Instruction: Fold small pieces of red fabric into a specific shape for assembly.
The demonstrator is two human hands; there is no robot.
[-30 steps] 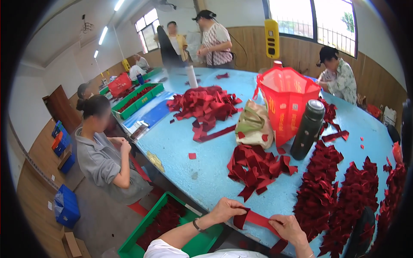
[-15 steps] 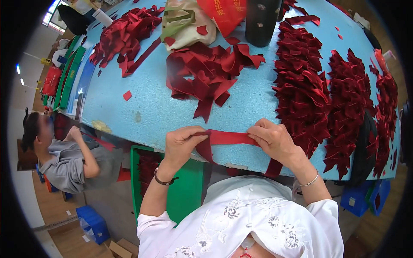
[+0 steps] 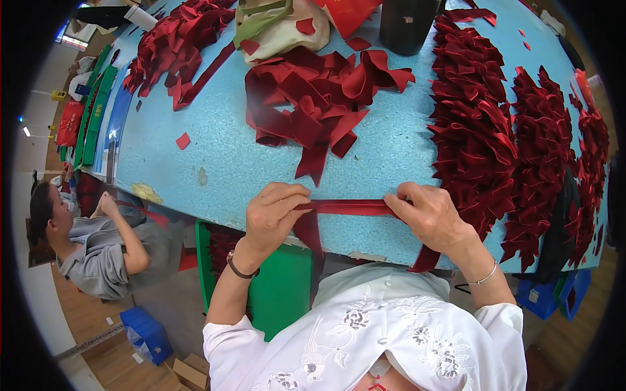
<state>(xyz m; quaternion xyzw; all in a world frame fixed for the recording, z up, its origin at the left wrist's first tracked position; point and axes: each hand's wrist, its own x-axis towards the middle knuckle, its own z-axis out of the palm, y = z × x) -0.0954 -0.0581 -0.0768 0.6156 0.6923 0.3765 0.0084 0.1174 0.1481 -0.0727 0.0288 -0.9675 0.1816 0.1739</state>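
at the near edge of the blue bench point(image 3: 215, 156), around 6 o'clock in the view, a dark red ribbon strip point(image 3: 349, 208) lies stretched flat between both hands. strip: narrow, satin-like sheen, straight along its middle; one end hangs off the bench edge below the left hand point(image 3: 277, 212), the other drops off the edge under the right hand point(image 3: 430, 215). left grip: fingers curled and pinched closed on the strip's left end. right grip: fingers closed over the strip's right end, pressing it to the bench.

loose ribbon heap point(image 3: 313, 98) at 12 o'clock from the hands, tangled, same red. rows of folded ribbon pieces point(image 3: 476, 130) at 1 to 3 o'clock, packed close. further ribbon pile point(image 3: 176, 45) at 11 o'clock.

containers: green bin point(image 3: 280, 287) below the bench edge at 7 o'clock, some red pieces visible at its far end. cloth bag point(image 3: 280, 26) at 12 o'clock, contents hidden. dark cylinder point(image 3: 407, 23) beside it, only the base in view.

seated person point(image 3: 98, 241) at 9 o'clock, apart from the hands.
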